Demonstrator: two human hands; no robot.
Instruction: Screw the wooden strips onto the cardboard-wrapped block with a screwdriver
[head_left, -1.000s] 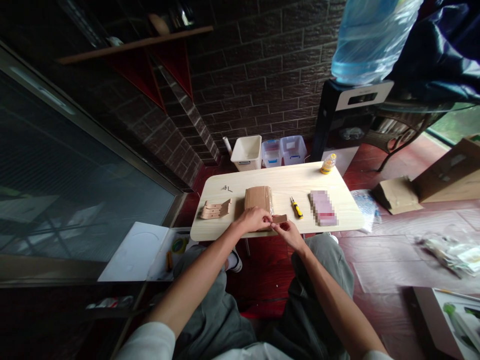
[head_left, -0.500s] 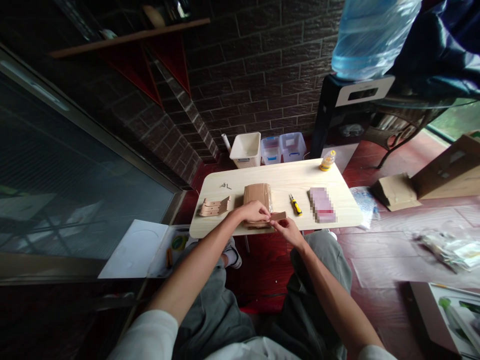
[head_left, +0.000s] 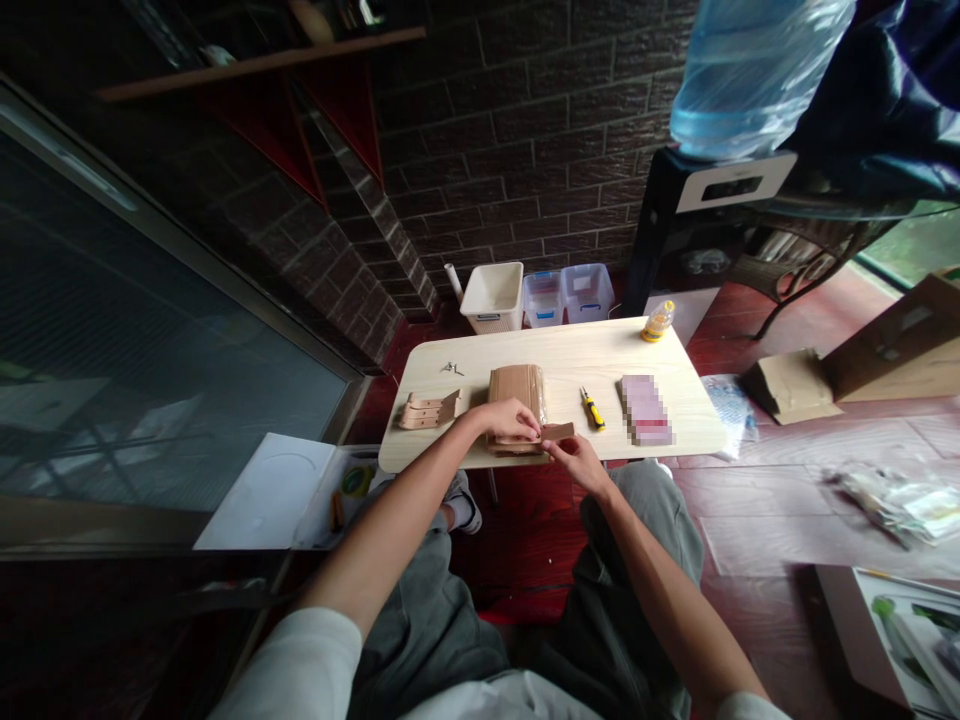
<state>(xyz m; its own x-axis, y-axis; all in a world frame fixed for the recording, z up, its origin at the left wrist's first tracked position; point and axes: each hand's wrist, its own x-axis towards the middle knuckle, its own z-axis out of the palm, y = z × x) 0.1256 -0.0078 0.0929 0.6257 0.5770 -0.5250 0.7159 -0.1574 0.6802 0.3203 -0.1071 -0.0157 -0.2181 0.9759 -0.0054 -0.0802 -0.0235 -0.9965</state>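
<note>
Over the front of the table, my left hand (head_left: 514, 420) is closed in a pinch at the left end of a small flat wooden piece (head_left: 559, 432); what its fingertips hold is too small to make out. My right hand (head_left: 576, 458) grips that same wooden piece from below and the right. Just behind them lies a stack of brown boards (head_left: 514, 384), partly in clear plastic, which my left hand partly hides. A yellow and black screwdriver (head_left: 592, 408) rests right of the stack. Curved wooden pieces with holes (head_left: 429, 411) lie left, with several screws (head_left: 451, 369) behind them.
A blurred pink box-like item (head_left: 646, 410) and a yellow-capped clear bottle (head_left: 658, 321) stand on the pale table (head_left: 465, 345). Plastic bins (head_left: 492, 295) sit beyond its far edge, beside a water dispenser (head_left: 675, 230). An open white case (head_left: 266, 495) is at the lower left.
Both hands stay almost in place around the wooden piece, with only slight finger movement. The camera view has shifted a little.
</note>
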